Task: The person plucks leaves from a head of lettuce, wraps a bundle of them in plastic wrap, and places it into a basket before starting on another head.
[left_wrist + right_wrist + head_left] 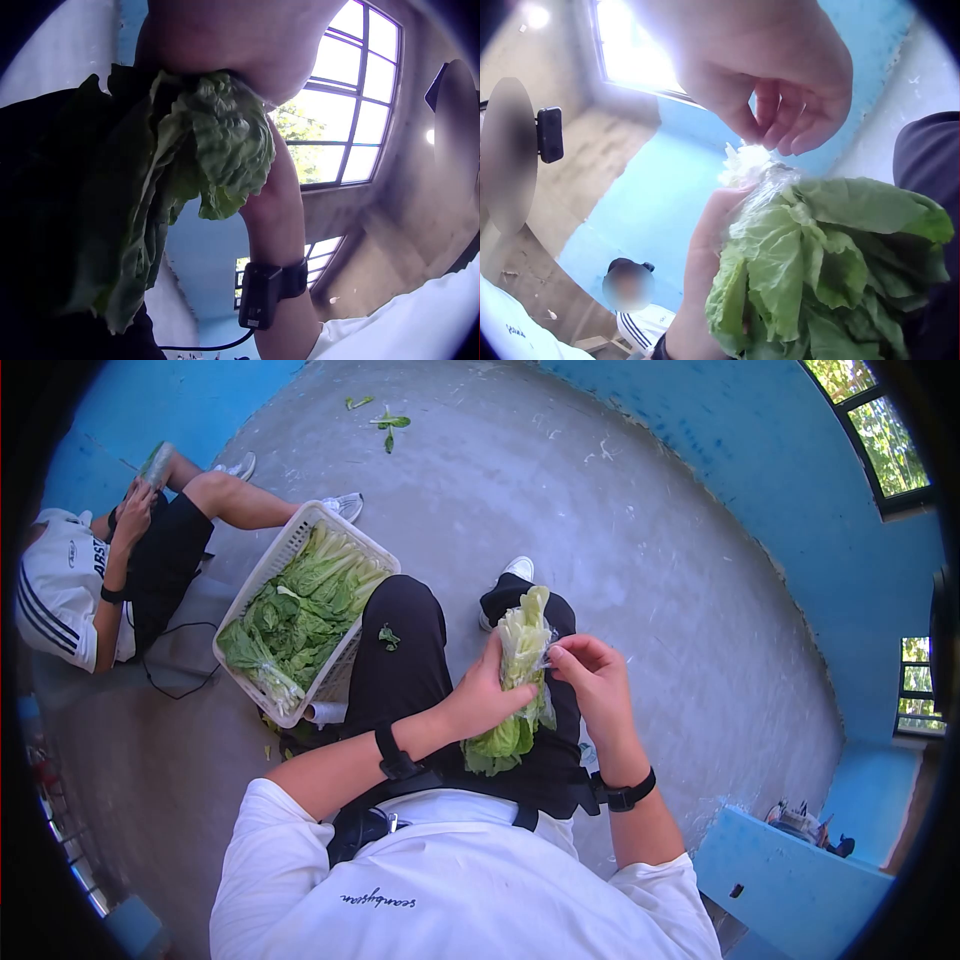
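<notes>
A bundle of leafy greens (pixel 508 735) is held above the lap, its pale stems partly wrapped in clear film (pixel 769 196). The left hand (pixel 484 695) grips the bundle around its middle, thumb across the front. At the stem end, the right hand (pixel 594 678) pinches the film's edge between thumb and fingertips. In the right wrist view the right hand (pixel 772 82) is just above the white stems, with the leaves (pixel 840 262) spreading below. The left wrist view shows drooping leaves (pixel 225 142) under the left hand (pixel 225 45).
A white basket (pixel 322 510) full of greens stands left of the legs, with a roll (pixel 326 712) beside it. Another person (pixel 75 590) sits at the far left, holding a wrapped bundle. Loose leaves (pixel 390 422) lie on the floor. A blue ledge (pixel 780 870) is at the lower right.
</notes>
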Tool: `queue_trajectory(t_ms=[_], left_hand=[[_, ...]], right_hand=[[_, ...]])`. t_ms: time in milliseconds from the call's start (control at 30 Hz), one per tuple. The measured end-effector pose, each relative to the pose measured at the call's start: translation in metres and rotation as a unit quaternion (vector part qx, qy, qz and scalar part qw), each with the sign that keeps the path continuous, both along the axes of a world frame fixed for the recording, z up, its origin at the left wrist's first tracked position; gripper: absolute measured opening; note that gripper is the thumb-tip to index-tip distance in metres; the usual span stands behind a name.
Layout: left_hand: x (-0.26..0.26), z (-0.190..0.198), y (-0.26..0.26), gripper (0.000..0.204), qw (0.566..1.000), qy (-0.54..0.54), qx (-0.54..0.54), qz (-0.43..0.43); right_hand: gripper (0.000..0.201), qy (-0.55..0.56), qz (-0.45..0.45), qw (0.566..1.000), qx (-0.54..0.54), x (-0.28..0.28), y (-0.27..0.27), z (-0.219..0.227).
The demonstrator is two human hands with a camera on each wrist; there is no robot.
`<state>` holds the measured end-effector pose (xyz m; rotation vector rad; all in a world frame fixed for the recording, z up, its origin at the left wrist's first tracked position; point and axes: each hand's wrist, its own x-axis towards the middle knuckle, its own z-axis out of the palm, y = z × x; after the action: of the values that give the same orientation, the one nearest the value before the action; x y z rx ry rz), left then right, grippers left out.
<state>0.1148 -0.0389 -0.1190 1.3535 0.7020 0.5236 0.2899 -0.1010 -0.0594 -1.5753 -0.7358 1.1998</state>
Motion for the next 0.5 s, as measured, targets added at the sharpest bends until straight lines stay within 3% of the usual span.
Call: queue_trajectory(t_ms=[167, 367, 500], left_hand=[[-0.001, -0.002, 0.004, 0.080, 0.999, 0.041, 0.004, 0.017], [0.006, -0.002, -0.001, 0.081, 0.993, 0.054, 0.098, 0.031], [0.012, 0.012, -0.005, 0.081, 0.990, 0.056, 0.127, 0.012]], right_hand=[[0.010, 0.041, -0.036, 0.998, 0.036, -0.003, -0.004, 0.006], [0.007, 0.101, -0.009, 0.994, 0.037, -0.022, 0.000, 0.023], [0.008, 0.037, -0.004, 0.998, 0.059, -0.037, 0.005, 0.011]])
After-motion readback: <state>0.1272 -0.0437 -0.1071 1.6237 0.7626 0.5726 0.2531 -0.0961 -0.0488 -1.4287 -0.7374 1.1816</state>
